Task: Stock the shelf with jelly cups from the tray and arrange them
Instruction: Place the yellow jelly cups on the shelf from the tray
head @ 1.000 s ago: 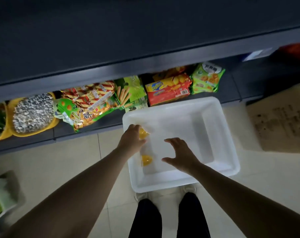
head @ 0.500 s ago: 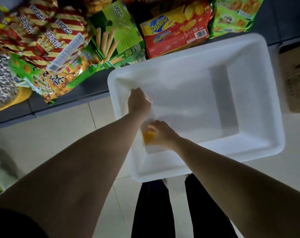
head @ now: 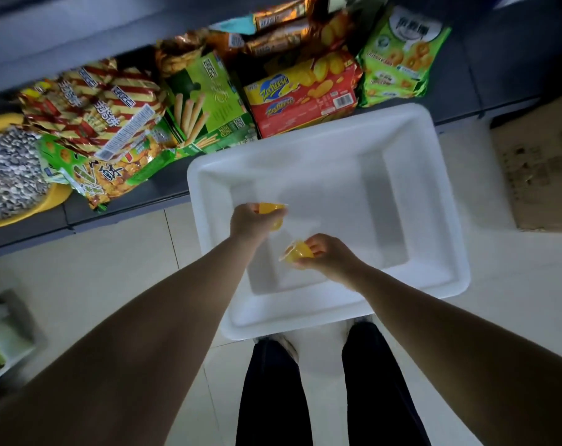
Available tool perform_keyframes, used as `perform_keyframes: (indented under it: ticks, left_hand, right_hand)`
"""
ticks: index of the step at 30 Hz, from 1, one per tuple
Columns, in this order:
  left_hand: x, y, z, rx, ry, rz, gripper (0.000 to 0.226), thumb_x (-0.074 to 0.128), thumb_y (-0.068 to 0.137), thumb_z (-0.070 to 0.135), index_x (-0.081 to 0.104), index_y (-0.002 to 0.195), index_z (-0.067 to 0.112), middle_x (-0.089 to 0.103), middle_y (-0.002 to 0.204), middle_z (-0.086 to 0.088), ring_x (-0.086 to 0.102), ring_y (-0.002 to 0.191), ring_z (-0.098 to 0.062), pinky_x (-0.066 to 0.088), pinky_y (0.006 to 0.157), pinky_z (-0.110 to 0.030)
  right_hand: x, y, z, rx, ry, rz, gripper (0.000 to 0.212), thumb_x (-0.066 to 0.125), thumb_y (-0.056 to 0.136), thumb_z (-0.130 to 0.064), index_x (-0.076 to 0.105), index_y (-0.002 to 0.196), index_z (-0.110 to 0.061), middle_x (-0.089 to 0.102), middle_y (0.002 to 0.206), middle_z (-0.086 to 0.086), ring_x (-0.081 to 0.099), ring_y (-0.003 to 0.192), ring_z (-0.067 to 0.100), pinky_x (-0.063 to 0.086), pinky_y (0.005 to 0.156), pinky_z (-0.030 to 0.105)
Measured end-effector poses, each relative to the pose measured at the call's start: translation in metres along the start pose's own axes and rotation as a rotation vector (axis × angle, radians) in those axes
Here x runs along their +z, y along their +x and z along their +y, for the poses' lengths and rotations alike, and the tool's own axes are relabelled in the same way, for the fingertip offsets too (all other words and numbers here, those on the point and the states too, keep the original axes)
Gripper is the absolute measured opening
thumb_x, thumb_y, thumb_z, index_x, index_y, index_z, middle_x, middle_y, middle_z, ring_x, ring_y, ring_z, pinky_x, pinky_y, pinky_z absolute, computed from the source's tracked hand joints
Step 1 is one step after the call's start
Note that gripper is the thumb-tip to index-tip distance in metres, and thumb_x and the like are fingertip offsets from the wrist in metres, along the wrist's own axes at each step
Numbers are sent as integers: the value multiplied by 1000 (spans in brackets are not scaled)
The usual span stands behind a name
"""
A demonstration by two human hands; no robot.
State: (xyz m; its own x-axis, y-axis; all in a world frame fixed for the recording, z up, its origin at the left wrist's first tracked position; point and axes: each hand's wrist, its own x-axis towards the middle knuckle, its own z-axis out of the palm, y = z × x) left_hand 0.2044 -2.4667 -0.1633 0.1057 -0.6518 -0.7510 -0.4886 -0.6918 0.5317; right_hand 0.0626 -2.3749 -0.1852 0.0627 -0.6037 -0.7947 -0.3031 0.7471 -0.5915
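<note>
Two orange jelly cups are in play here, one per hand, both held above the white plastic tray that sits on the tiled floor right up against the bottom shelf. The left hand has its grip curled around one jelly cup, held over the tray's near-left part. The right hand pinches the second jelly cup with its fingers wrapped round it, cup tilted so the sealed top faces left. The two cups are near each other but not touching. The rest of the tray looks bare from what I can see. On the shelf behind it there's a red biscuit pack with "Zecheese" in yellow on a blue oval, printed twice, plus a barcode. Left of that is a green box showing biscuit sticks, then red-and-gold striped bags with Chinese writing I can't read at this blur. A green bag with ring-shaped snacks sits to the right. Far left, a yellow bowl of sunflower seeds. A cardboard box is on the floor at right.
</note>
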Motion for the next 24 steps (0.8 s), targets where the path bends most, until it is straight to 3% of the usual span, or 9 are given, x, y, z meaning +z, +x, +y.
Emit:
perform_keyframes:
  ticks: [2,4,6,9,12,15,19,21,24]
  left_hand:
    - [4,-23,11,-6,-124,-43,23,83,66,29,67,73,13,65,73,-5,63,72,-18,56,78,-35]
    - [9,-49,26,-8,-227,-69,11,76,77,20,67,78,14,64,75,-3,61,71,-14,56,70,-25]
    - [11,-80,48,2,-327,-88,7,74,80,18,69,83,13,65,78,-2,61,72,-12,52,66,-18]
    - [12,-124,86,24,-439,-87,18,74,79,16,70,96,10,69,92,-5,65,80,-14,53,72,-20]
    - [7,-173,132,84,-534,-87,26,72,80,8,67,105,4,70,92,-6,65,79,-14,52,65,-15]
    - [-6,-222,177,184,-610,-110,32,69,79,-1,64,111,0,68,101,-14,65,87,-20,53,78,-22]
    - [-28,-285,236,355,-609,-139,24,68,78,-4,68,98,9,72,96,-7,67,91,-23,53,86,-32]
    - [-39,-317,265,421,-570,-133,21,70,78,-1,68,93,14,73,90,-4,69,84,-22,56,78,-30]
    - [-53,-365,305,533,-522,-116,18,70,79,2,68,92,16,71,87,-1,67,78,-17,53,71,-25]
  right_hand:
    - [-24,-21,-9,5,106,23,40,82,71,-20,60,101,-5,69,95,6,65,86,16,47,71,24]
    - [-49,-45,-22,-17,176,26,35,80,73,-16,59,98,-6,64,87,1,59,75,8,41,62,16]
    - [-73,-70,-35,-45,235,38,34,80,73,-15,59,98,-6,62,87,2,58,75,10,42,66,18]
    - [-112,-111,-61,-114,303,18,41,80,72,-17,61,107,-5,68,100,7,64,91,21,48,80,28]
    - [-151,-159,-96,-208,371,-42,40,75,76,-8,64,114,-5,70,112,6,65,103,19,52,83,22]
    - [-184,-207,-137,-289,409,-35,43,76,71,-2,66,112,-7,70,111,7,65,105,19,50,84,21]
    - [-220,-270,-194,-396,461,89,45,78,62,-2,65,105,-11,70,108,12,65,101,25,50,88,34]
    - [-236,-302,-221,-455,462,142,37,74,72,6,64,104,-9,70,106,14,66,98,28,51,90,40]
    - [-256,-352,-255,-567,417,201,37,72,77,-1,63,111,-10,72,105,6,67,99,23,50,91,39]
